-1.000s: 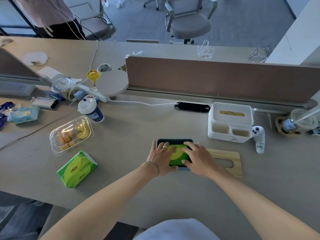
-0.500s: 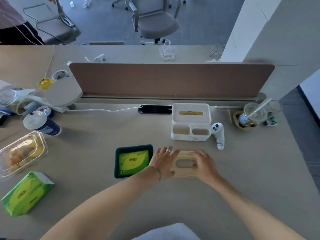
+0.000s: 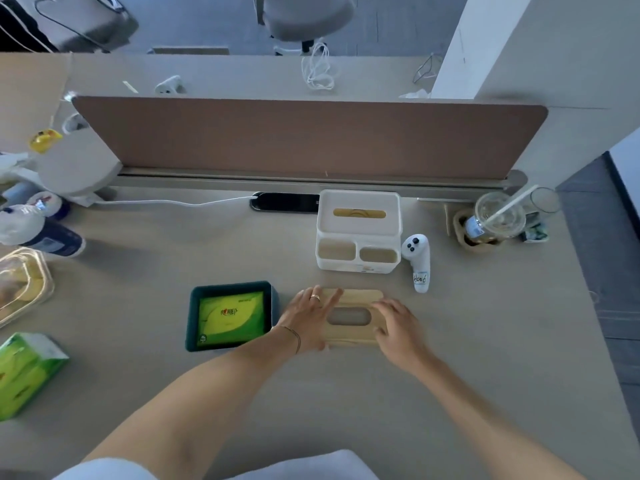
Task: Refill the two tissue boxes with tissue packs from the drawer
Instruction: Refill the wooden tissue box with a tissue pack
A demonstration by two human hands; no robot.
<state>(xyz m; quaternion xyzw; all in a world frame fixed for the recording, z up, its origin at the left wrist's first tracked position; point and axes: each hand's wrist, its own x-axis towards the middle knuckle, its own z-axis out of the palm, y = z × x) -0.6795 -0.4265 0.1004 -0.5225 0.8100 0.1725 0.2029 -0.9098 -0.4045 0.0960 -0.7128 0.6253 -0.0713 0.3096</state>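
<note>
A dark green tissue box [image 3: 191,313] stands open on the desk with a green tissue pack [image 3: 230,315] lying inside it. Just right of it lies a wooden lid [image 3: 360,296] with an oval slot. My left hand [image 3: 308,320] grips the lid's left end and my right hand [image 3: 398,327] grips its right end, fingers on top. A white tissue box [image 3: 358,211] with two front compartments stands behind the lid. A second green tissue pack [image 3: 24,372] lies at the left edge.
A white controller [image 3: 419,263] lies right of the white box. A plastic cup with a straw [image 3: 498,216] stands at the right rear. A bottle [image 3: 45,233] and a clear food container [image 3: 20,285] sit on the left. A brown divider panel [image 3: 304,136] runs along the back.
Both hands left the green pack in the dark box and moved right onto the wooden lid. My view swung right, so the loose pack now sits at the left edge.
</note>
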